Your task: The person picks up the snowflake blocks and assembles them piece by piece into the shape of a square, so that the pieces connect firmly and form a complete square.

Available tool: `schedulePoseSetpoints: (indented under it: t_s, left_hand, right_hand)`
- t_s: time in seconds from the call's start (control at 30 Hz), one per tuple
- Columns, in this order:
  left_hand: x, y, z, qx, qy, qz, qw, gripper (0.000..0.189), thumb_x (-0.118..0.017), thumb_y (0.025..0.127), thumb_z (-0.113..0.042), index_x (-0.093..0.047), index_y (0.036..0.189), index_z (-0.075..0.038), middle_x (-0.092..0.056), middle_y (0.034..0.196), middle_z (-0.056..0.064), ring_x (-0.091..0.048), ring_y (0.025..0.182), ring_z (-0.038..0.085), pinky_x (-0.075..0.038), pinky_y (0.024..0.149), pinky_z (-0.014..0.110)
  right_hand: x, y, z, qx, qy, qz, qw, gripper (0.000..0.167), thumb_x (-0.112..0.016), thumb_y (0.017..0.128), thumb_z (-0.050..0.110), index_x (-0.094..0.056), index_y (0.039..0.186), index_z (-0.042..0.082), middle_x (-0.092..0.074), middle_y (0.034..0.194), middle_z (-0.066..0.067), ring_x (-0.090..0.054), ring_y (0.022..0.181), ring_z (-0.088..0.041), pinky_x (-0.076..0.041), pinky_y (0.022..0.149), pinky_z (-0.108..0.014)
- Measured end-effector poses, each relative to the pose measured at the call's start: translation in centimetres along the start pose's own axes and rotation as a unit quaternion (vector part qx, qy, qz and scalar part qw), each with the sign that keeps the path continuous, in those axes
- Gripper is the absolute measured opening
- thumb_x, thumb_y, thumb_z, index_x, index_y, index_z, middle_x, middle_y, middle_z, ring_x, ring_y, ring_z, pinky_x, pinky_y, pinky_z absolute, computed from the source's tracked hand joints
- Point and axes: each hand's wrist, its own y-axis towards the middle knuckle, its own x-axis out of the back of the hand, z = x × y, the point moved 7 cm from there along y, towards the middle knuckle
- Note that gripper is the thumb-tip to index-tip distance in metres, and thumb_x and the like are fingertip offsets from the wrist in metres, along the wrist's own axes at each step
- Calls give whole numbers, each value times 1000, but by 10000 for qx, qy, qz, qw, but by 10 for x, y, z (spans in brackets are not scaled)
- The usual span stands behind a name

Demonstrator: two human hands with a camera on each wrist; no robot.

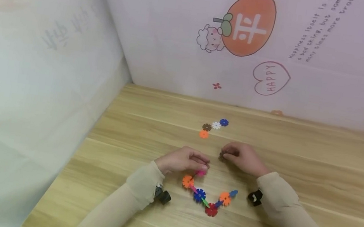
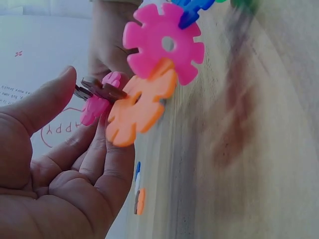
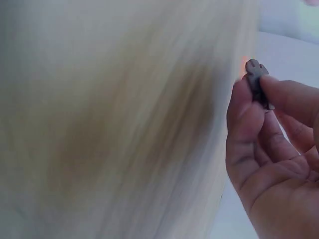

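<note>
My left hand (image 1: 183,160) holds one end of a chain of interlocking snowflake discs (image 1: 199,195), by a pink disc (image 2: 93,110) and a brown disc (image 2: 102,89) slotted together. From there the chain runs in a V through orange, pink, blue, green and red discs to a blue disc (image 1: 233,193) at its other end. My right hand (image 1: 246,158), to the right and slightly farther back, pinches a single brown disc (image 3: 256,82) between thumb and fingertips. A gap separates this disc from the chain.
Farther back on the wooden table (image 1: 141,123) lie loose discs: orange (image 1: 204,134), brown (image 1: 206,127), white (image 1: 216,125) and blue (image 1: 224,122). A printed cloth (image 1: 177,50) hangs along the back, and another pale cloth (image 1: 27,106) borders the left side.
</note>
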Motion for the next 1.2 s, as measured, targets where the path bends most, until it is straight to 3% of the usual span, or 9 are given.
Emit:
schedulePoseSetpoints:
  t_s: [0.17, 0.3, 0.67, 0.9, 1.2]
  left_hand:
    - [3, 1, 4, 84, -167, 2, 9998, 39, -65, 96, -20, -61, 132, -6, -70, 124, 4, -67, 111, 16, -50, 103, 31]
    - [3, 1, 7, 115, -236, 32, 9997, 40, -65, 95, -19, -61, 133, -6, -70, 123, 5, -68, 111, 16, -51, 102, 30]
    - [-1, 2, 8, -4, -66, 66, 10000, 35, -67, 95, -20, -65, 129, -12, -73, 118, 3, -68, 107, 12, -50, 104, 32]
    - [-2, 3, 8, -21, 115, -46, 9999, 33, -68, 94, -23, -67, 126, -16, -70, 124, 0, -63, 119, 13, -43, 112, 39]
    - [-4, 4, 6, -187, 176, -40, 9997, 28, -68, 93, -20, -71, 121, -15, -71, 123, -1, -65, 112, 11, -51, 102, 30]
  right_hand:
    - [0, -9, 7, -654, 967, 172, 9930, 27, -69, 93, 25, -69, 115, 9, -74, 108, -7, -70, 98, -20, -58, 88, -36]
    - [-3, -15, 18, -908, 1261, 293, 9874, 30, -69, 93, 34, -71, 115, 14, -75, 107, -2, -69, 97, -15, -56, 91, -36]
    - [-14, -19, 35, -724, 1744, 485, 9808, 28, -66, 96, 23, -70, 119, 8, -74, 111, -8, -68, 102, -19, -56, 94, -40]
    - [-14, -20, 43, -560, 1514, 498, 9856, 28, -66, 96, 21, -70, 120, 7, -73, 113, -7, -67, 104, -19, -57, 91, -38]
    - [-15, -16, 52, -175, 1392, 727, 9874, 23, -64, 96, 11, -71, 117, 5, -73, 114, -11, -69, 104, -21, -58, 89, -34]
